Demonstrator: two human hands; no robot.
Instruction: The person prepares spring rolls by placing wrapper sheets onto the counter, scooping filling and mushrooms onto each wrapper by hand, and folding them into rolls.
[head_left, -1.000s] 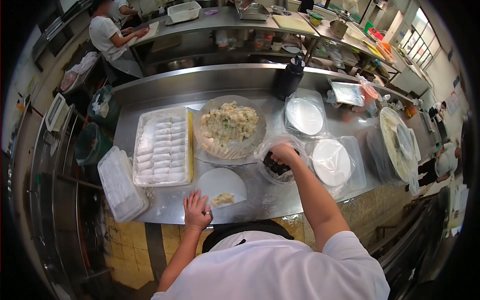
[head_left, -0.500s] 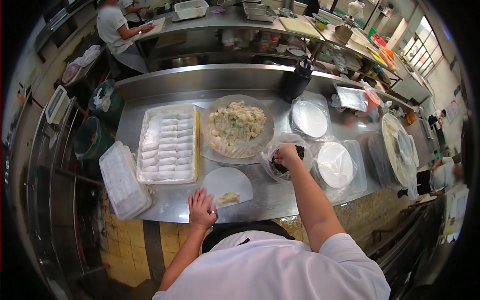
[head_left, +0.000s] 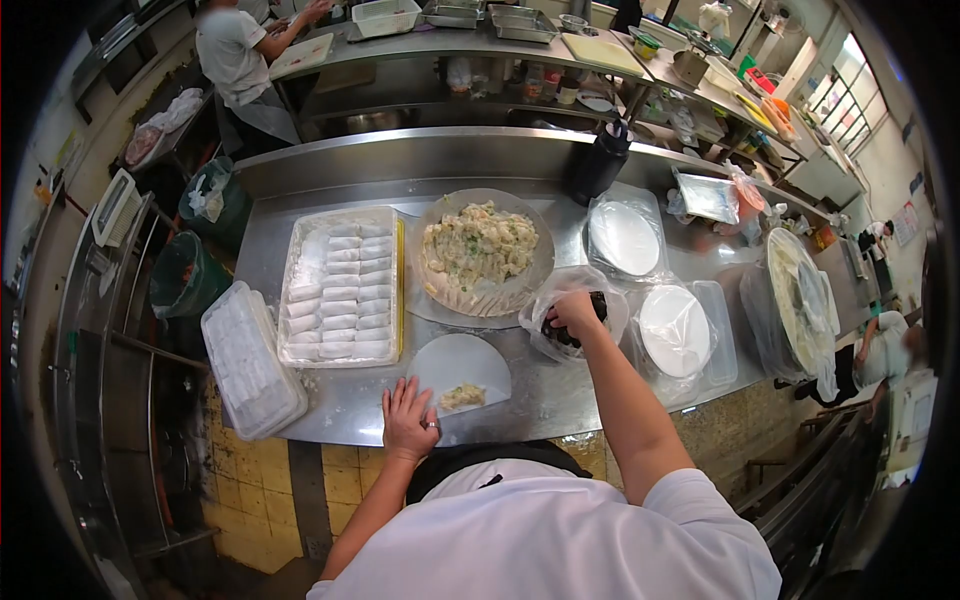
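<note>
My left hand (head_left: 409, 420) lies flat with its fingers spread, at the left edge of a thin round white wrapper sheet (head_left: 460, 358) on the steel table. A small heap of pale filling (head_left: 462, 397) sits on the sheet's near part. My right hand (head_left: 573, 312) reaches down into a plastic-lined bowl (head_left: 536, 322) of dark, shredded-looking food (head_left: 599, 304). Its fingers look bunched together, but the tips are hidden. Behind the sheet stands a large round dish (head_left: 545, 245) heaped with pale chopped filling with green bits (head_left: 478, 245).
Left stand a white tray (head_left: 286, 290) of white rolls and a tilted, powdery container (head_left: 250, 360). Right are plastic-wrapped stacks of round sheets (head_left: 624, 238) (head_left: 674, 330) and a large bagged round tub (head_left: 790, 300). A dark bottle (head_left: 597, 165) stands behind. A co-worker (head_left: 232, 60) works at the far counter.
My right hand has sunk slightly deeper into the bowl of dark food. My left hand stays by the wrapper sheet. The co-worker at the far counter has raised their hands.
</note>
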